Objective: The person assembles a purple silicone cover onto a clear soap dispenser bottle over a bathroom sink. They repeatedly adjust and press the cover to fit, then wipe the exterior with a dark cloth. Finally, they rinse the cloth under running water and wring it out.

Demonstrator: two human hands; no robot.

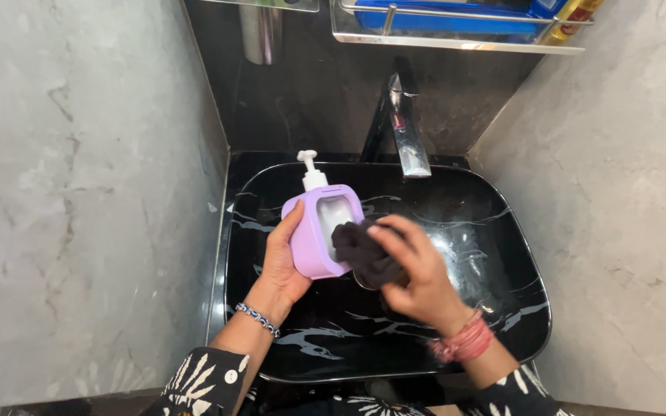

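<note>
A lilac square soap dispenser (311,231) with a white pump is held over the black marbled basin (502,231). My left hand (280,262) grips it from its left side and underneath. My right hand (418,273) is closed on a dark cloth (364,250), which presses against the dispenser's front face by its clear window. A beaded bracelet circles my left wrist and red bangles my right wrist.
A chrome tap (406,131) rises behind the basin, its spout over the back rim. Above it hangs a metal shelf (456,35) with blue and yellow items. Grey marble walls (79,192) close in on both sides.
</note>
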